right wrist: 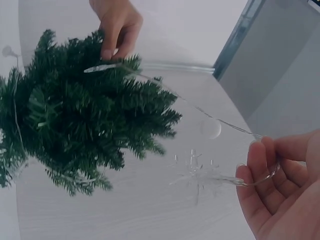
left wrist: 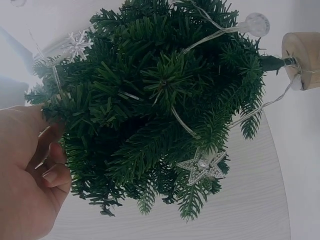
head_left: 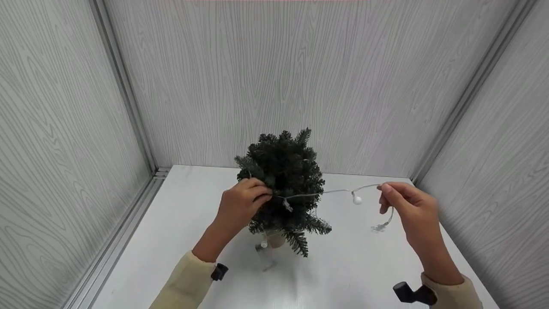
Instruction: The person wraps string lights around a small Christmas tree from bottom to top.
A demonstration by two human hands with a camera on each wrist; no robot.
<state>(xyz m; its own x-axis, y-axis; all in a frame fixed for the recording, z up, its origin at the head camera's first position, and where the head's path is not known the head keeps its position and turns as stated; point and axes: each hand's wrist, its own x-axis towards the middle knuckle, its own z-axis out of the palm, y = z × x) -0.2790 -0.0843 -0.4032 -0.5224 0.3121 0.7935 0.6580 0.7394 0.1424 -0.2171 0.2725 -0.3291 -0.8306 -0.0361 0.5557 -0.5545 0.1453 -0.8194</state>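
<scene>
A small artificial Christmas tree [head_left: 287,165] stands on the white table in the middle of the head view. My left hand [head_left: 242,198] is at its left side, thumb and fingers pinching the string light against the branches. My right hand [head_left: 409,208], out to the right, pinches the wire between thumb and forefinger. Between the hands the string light [head_left: 302,195] runs nearly straight, with a round white bulb [head_left: 357,199] hanging from it. A clear snowflake [right wrist: 197,175] dangles below my right fingers. In the left wrist view, a star ornament [left wrist: 202,166] lies among the branches.
The tree's round wooden base [left wrist: 305,52] shows below the branches. More wire and a round clear bulb [left wrist: 257,25] lie on the lower branches. Wood-grain panels [head_left: 296,77] close in the table [head_left: 188,189] at the back and both sides.
</scene>
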